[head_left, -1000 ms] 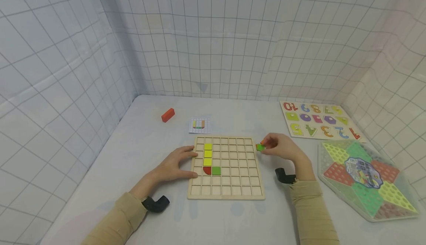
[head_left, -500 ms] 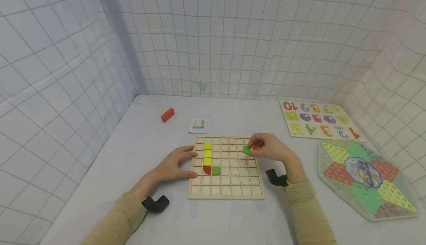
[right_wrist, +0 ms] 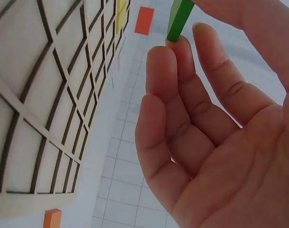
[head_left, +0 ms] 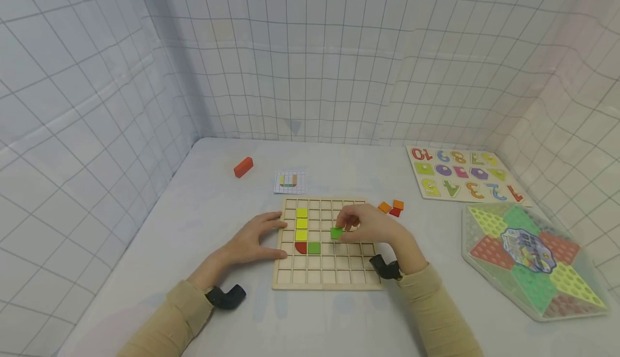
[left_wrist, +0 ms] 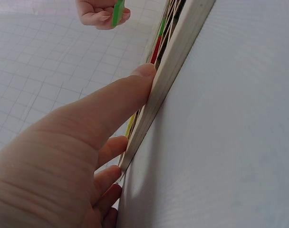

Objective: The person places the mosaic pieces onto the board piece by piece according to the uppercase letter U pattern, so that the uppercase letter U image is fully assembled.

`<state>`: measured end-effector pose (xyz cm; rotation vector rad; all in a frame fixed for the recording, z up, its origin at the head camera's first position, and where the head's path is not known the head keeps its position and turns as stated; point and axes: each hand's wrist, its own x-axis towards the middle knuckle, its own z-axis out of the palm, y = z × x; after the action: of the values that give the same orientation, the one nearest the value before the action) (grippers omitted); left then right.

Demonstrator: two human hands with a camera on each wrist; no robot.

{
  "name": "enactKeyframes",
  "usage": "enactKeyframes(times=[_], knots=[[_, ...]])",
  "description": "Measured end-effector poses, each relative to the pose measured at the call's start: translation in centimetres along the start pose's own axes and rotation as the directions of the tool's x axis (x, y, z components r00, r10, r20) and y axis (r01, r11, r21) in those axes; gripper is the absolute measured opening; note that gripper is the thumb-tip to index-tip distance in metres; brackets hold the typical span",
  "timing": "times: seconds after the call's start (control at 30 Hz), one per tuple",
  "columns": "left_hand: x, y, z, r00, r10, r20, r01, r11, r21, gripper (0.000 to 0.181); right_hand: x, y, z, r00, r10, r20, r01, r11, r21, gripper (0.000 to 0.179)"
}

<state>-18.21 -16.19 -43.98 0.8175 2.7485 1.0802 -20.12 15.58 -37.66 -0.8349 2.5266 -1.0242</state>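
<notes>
A wooden grid board (head_left: 327, 280) lies on the table in the head view. Three yellow square tiles (head_left: 302, 223) run down its second column, with a red rounded tile (head_left: 301, 247) below them and a green square tile (head_left: 314, 248) beside that one. My right hand (head_left: 370, 224) pinches another green square tile (head_left: 336, 233) between thumb and fingers, above the middle of the board; the right wrist view shows it edge-on. At the board's left edge my left hand (head_left: 249, 241) rests with fingers spread, its thumb (left_wrist: 144, 71) touching the wooden side.
Orange tiles (head_left: 398, 204) and a red tile (head_left: 395, 212) lie right of the board. Behind it are a pattern card (head_left: 290, 182) and a red block (head_left: 244, 167). A number puzzle (head_left: 455, 174) and a star-patterned game box (head_left: 530, 260) occupy the right side.
My right hand has carried the green tile leftward from beyond the board's right edge to over its middle, uncovering the orange and red tiles. The left hand has stayed in place.
</notes>
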Motion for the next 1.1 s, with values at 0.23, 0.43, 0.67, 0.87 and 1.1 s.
enactKeyframes(times=[0.23,0.43,0.67,0.87,1.1], knots=[[0.0,-0.1,0.0,1.000,-0.001,-0.002,0.001,1.000,-0.004,0.065,0.9,-0.2,1.7,0.999,0.018,0.042,-0.016,0.999,-0.043,0.020],[0.0,-0.2,0.0,1.000,0.004,-0.006,-0.004,1.000,-0.004,0.065,1.3,0.2,2.7,0.997,0.039,0.072,-0.034,0.996,-0.078,0.019],[0.0,-0.1,0.0,1.000,-0.005,0.004,0.005,1.000,-0.008,0.066,1.3,0.0,3.1,0.995,0.039,0.094,-0.031,0.996,-0.081,0.019],[0.1,-0.1,0.0,1.000,-0.001,0.001,0.001,1.000,0.004,0.066,1.2,-0.1,3.2,0.995,0.037,0.092,-0.027,0.994,-0.101,0.020],[0.1,-0.2,0.1,1.000,0.004,-0.005,-0.004,1.000,0.000,0.066,1.2,-0.2,3.1,0.996,0.037,0.086,-0.028,0.994,-0.108,0.021]])
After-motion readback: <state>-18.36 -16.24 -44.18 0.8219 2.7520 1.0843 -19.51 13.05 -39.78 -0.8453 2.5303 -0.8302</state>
